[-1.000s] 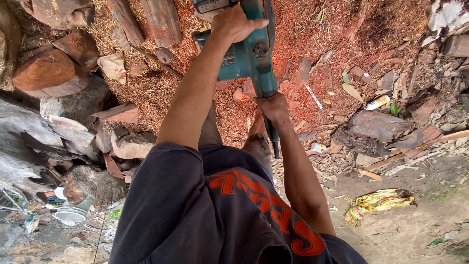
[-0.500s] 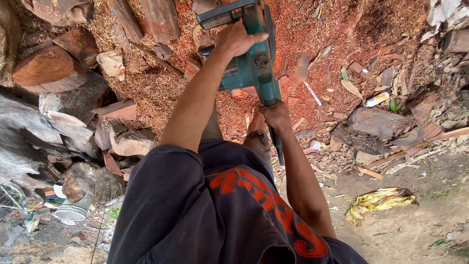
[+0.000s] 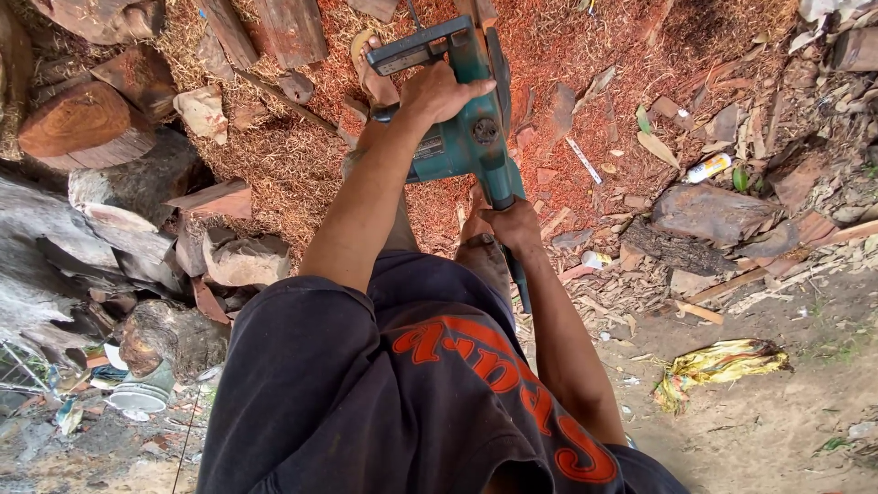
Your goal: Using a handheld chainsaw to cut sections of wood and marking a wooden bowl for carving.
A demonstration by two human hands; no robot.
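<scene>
A teal electric chainsaw points away from me over red sawdust. My left hand is closed around its front top handle, arm stretched out. My right hand grips the rear handle, close to my body. The saw's bar runs out of the top of the frame, so its tip is hidden. A dark cord hangs down from the rear handle. My dark shirt with orange letters fills the lower middle. My feet show beneath the saw.
Cut logs and wood chunks pile up on the left, with planks at the top. Bark slabs, scraps and a small bottle lie right. A yellow wrapper rests on bare dirt. A white dish sits lower left.
The saw and my left hand have come lower in view, nearer my body, and more of the saw's front shows. My right hand has shifted slightly down with the rear handle.
</scene>
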